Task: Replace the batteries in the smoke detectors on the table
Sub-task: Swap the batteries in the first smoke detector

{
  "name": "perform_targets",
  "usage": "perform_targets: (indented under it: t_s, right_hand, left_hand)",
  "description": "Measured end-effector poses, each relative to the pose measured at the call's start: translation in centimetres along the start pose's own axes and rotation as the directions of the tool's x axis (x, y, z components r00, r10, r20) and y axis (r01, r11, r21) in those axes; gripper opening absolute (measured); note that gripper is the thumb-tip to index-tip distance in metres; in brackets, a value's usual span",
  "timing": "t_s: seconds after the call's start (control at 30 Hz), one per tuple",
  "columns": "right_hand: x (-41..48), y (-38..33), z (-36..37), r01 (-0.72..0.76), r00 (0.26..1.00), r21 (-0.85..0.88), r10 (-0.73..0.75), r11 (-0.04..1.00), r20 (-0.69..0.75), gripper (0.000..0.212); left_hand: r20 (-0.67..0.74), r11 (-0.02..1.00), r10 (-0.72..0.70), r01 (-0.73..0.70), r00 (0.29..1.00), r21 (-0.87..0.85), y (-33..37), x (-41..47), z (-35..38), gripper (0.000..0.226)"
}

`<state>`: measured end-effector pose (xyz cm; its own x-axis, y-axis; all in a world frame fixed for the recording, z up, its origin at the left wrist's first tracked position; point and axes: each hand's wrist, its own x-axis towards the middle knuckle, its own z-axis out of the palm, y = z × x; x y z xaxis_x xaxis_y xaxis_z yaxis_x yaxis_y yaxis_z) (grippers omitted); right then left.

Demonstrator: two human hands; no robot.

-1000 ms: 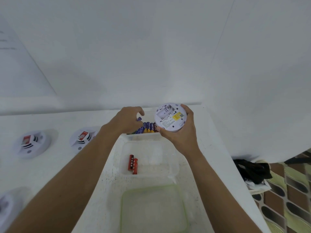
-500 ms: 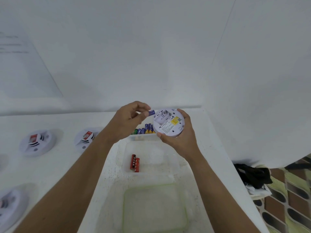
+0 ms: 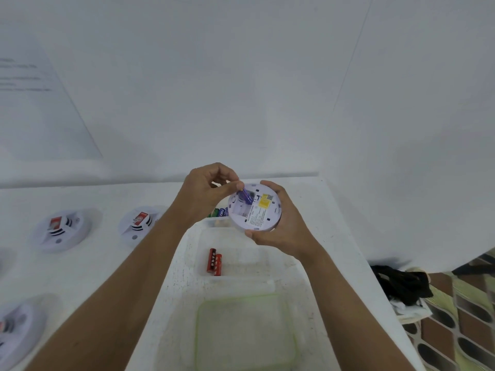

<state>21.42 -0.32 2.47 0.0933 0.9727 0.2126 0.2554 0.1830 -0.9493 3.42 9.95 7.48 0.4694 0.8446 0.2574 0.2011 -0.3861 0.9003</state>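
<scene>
Now, mid-insertion by the look of it; the left hand pinches a purple battery between thumb and fingertips, its lower end angled into the open bay on the back of the smoke detector; the right hand grips that detector round its rim, thumb on the near edge, fingers curled over the far one, holding it in the air above the far end of the clear tub; whether the cell is seated cannot be told;

Risks, as judged: the cell sits tilted, so a push at one end could make it pop off the contacts and drop into the tub; polarity marks are too small to read, so a reversed fit is possible; the detector is held only at its edge, so hard pressing could twist it in the palm;

Surface: white table, faintly speckled; two red batteries lie side by side in the tub, touching; fresh cells show just behind, mostly hidden by the hands; a green-rimmed piece, lid or box unclear, lies nearer the person; a second detector, third detector and fourth detector rest to the left, well apart from the tub;

Room: plain white walls meeting in a corner; a pale sheet with blurred lines on the left; beyond the table's right edge, a black bundle and patterned floor
</scene>
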Motion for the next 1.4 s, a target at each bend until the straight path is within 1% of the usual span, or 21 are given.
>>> perform_targets:
  t_s: [0.03, 0.13, 0.2, 0.3, 0.43, 0.57, 0.67, 0.8, 1.0, 1.07, 1.23, 1.4]
  right_hand:
    - [0.0, -0.1, 0.0, 0.002, 1.000, 0.014, -0.002, 1.000, 0.003, 0.089]
    - [0.0, -0.1, -0.1, 0.017, 1.000, 0.016, -0.018, 1.000, 0.021, 0.084]
    - [0.0, 0.0, -0.1, 0.028, 0.999, 0.004, -0.028, 1.000, 0.031, 0.083]
    - [0.1, -0.2, 0.0, 0.035, 0.999, 0.001, -0.035, 0.999, 0.028, 0.085]
    - [0.1, -0.5, 0.0, 0.033, 0.999, -0.029, -0.032, 0.999, 0.033, 0.087]
    - [0.1, -0.1, -0.1, 0.016, 0.999, -0.031, -0.014, 0.999, 0.051, 0.087]
    - [0.0, 0.1, -0.2, -0.007, 0.999, -0.030, 0.009, 1.000, 0.051, 0.087]
    - [0.2, 0.1, -0.6, -0.016, 0.999, -0.038, 0.018, 0.999, 0.051, 0.090]
    - [0.2, 0.4, -0.6, -0.036, 0.996, -0.054, 0.040, 0.998, 0.075, 0.090]
    - [0.3, 0.5, -0.6, -0.030, 0.996, -0.056, 0.034, 0.998, 0.077, 0.089]
    - [0.3, 0.5, -0.4, -0.015, 0.995, -0.086, 0.023, 0.996, 0.092, 0.086]
    - [0.4, 0.7, -0.3, -0.003, 0.997, -0.070, 0.009, 0.998, 0.082, 0.088]
  left_hand:
    - [0.000, 1.000, 0.009, -0.009, 1.000, 0.011, -0.1, -0.1, 0.1, 0.009]
    - [0.052, 1.000, 0.007, -0.006, 0.999, -0.029, -0.3, -0.5, 0.7, 0.010]
    - [0.074, 1.000, 0.014, -0.012, 0.997, -0.017, -0.4, -0.6, 1.0, 0.005]
    - [0.086, 1.000, 0.020, -0.020, 0.996, -0.001, -0.8, -0.7, 1.2, 0.004]
    - [0.070, 0.997, 0.049, -0.053, 0.996, 0.058, -1.0, -1.2, 1.4, 0.012]
    - [0.073, 0.985, 0.093, -0.103, 0.993, 0.139, -1.1, -1.5, 1.3, 0.007]
    - [0.099, 0.974, 0.103, -0.120, 0.990, 0.192, -1.1, -1.8, 1.1, 0.010]
    - [0.162, 0.935, 0.178, -0.218, 0.971, 0.280, -1.3, -1.9, 1.0, 0.017]
    - [0.226, 0.894, 0.245, -0.310, 0.943, 0.323, -1.8, -1.7, 0.7, 0.022]
    - [0.225, 0.885, 0.258, -0.323, 0.940, 0.335, -1.9, -1.7, 0.8, 0.026]
    - [0.181, 0.864, 0.284, -0.333, 0.942, 0.377, -2.3, -1.8, 0.9, 0.023]
    - [0.141, 0.879, 0.284, -0.316, 0.948, 0.356, -2.0, -1.8, 1.0, 0.020]
